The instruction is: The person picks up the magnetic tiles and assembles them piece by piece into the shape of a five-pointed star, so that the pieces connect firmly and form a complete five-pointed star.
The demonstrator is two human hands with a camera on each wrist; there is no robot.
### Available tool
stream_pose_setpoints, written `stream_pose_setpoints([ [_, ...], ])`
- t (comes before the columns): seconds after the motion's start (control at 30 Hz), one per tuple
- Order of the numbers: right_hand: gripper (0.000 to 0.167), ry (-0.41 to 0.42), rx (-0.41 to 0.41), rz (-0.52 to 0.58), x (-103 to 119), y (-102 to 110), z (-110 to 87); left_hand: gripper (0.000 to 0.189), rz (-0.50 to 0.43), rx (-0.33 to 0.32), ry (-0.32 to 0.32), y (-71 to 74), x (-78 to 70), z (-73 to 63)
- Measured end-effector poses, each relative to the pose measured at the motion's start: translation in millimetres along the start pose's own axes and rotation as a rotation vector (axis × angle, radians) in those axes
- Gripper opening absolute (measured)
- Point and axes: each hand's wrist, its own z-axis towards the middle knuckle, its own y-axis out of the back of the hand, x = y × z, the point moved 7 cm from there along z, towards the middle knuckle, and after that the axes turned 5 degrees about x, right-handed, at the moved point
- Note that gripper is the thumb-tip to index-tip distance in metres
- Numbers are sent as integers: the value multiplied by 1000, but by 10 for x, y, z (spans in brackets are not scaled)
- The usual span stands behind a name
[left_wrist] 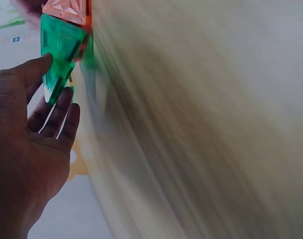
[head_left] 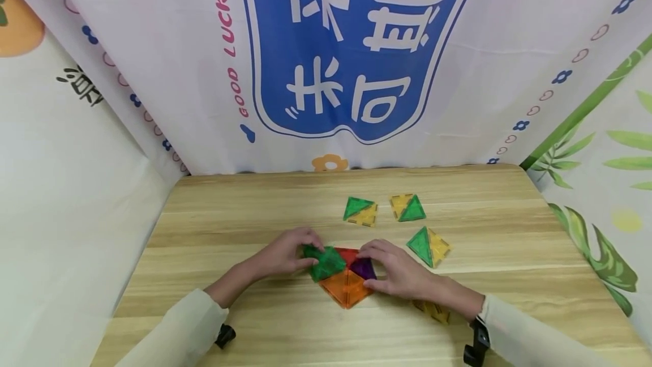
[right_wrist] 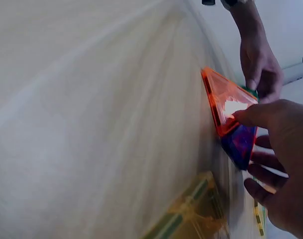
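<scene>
Translucent magnetic tiles stand edge to edge as one raised piece between the two hands. Green tiles (head_left: 328,264) form its left side, a red tile (head_left: 346,254) its back, a purple triangle (head_left: 364,268) its right and orange tiles (head_left: 345,287) its front. My left hand (head_left: 287,252) pinches the green end, thumb on the near face and fingers behind, as the left wrist view shows. My right hand (head_left: 399,269) grips the right end, its thumb on an orange tile (right_wrist: 221,97) and its fingers behind the purple tile (right_wrist: 239,144).
Three green-and-yellow tile pairs lie on the wooden table (head_left: 229,203): a back left pair (head_left: 361,211), a back right pair (head_left: 408,207) and a nearer pair (head_left: 429,246). Yellow tiles (head_left: 432,310) lie partly under my right forearm. A printed cloth (head_left: 204,101) hangs behind.
</scene>
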Motion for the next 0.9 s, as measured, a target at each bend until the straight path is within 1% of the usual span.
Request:
stream_pose_setpoints([
  [0.13,47,28,76,31,-44,-3,57,20,-9,-3,-6,-6,-1,-102],
  [0.23,48,35,101,46,-61,6,78,20,-27,-5,-15,-8,6,-138],
  [0.3,49,27,82,64,-83,29,92,19,-61,-9,-15,6,18,-137],
  [0.33,49,16,56,76,-102,48,103,20,-79,-15,-13,21,28,-129],
  [0.4,48,-27,-29,87,-168,102,133,22,-116,-33,-4,67,60,-98],
  [0.47,46,-82,-141,87,-267,187,157,24,-148,-58,17,123,108,-18],
  [0.53,45,-153,-238,70,-378,264,177,26,-152,-82,42,179,168,75],
  [0.6,44,-215,-293,55,-477,319,197,27,-162,-97,78,221,235,183],
  [0.67,45,-269,-307,50,-558,350,218,29,-162,-102,109,248,304,296],
  [0.77,49,-334,-299,51,-654,365,249,32,-152,-96,149,267,388,469],
  [0.9,55,-390,-290,24,-745,362,298,37,-92,-64,170,268,449,692],
])
